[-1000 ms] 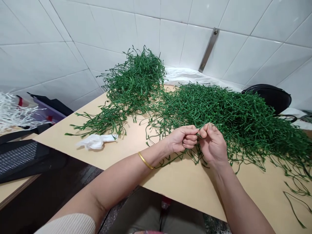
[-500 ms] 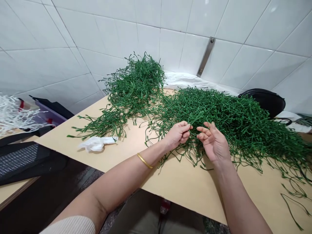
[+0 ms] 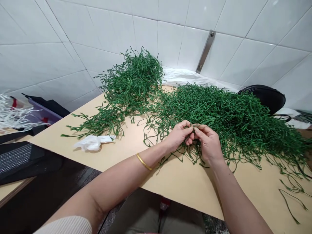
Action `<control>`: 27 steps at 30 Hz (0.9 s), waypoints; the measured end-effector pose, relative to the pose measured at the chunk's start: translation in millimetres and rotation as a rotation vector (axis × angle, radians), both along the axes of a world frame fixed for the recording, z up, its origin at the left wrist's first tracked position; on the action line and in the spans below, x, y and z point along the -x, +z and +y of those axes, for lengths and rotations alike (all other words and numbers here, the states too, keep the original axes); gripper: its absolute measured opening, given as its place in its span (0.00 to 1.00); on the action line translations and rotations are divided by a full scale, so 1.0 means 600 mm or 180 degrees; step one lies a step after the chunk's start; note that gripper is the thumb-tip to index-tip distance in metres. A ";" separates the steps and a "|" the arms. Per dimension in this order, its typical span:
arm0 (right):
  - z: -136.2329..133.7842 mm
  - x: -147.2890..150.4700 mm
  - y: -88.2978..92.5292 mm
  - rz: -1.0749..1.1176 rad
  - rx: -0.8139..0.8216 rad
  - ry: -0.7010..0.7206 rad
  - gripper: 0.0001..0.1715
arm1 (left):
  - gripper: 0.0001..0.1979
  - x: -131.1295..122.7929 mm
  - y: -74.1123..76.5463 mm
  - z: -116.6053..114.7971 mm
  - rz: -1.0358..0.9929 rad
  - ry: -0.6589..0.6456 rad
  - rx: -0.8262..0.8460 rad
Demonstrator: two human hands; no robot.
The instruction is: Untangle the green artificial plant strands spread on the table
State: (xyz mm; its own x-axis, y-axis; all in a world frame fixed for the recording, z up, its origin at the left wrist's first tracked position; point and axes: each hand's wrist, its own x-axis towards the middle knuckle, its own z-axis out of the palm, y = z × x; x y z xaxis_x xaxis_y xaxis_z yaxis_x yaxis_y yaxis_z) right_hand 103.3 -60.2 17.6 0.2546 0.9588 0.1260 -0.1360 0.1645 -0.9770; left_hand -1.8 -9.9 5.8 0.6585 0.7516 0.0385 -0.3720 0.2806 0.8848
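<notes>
Left hand (image 3: 179,135) and right hand (image 3: 209,144) meet fingertip to fingertip over the counter (image 3: 185,182). Each is closed in a pinch on one green strand (image 3: 196,124), thumbs and forefingers pressed together and the other fingers curled in. The strand is at the near edge of the big heap (image 3: 239,120), a tangle of like green strands that spreads from 12 to 3 o'clock of the hands and touches them. Loose ends trail out under both wrists, and further ends lie on the counter at 4 o'clock. A second heap (image 3: 134,81) is piled at 11 o'clock against the tiled wall (image 3: 73,48), with a flat fringe running toward 9 o'clock. The two heaps merge where they meet. A crumpled white wad (image 3: 94,142) lies at 9 o'clock, just beside that fringe and well apart from the hands. A gold bangle (image 3: 143,161) circles the left wrist. White cloth (image 3: 185,77) lies behind the heaps at 12 o'clock, below a slanted metal bar (image 3: 206,51) fixed to the wall. A black bag (image 3: 266,96) sits at 2 o'clock behind the big heap. White strands (image 3: 14,113) show at the far 9 o'clock edge, off the counter.
</notes>
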 end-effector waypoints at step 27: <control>-0.003 -0.003 -0.006 -0.0942 -0.0357 -0.0773 0.08 | 0.05 -0.001 0.012 -0.003 0.0033 0.0455 0.0616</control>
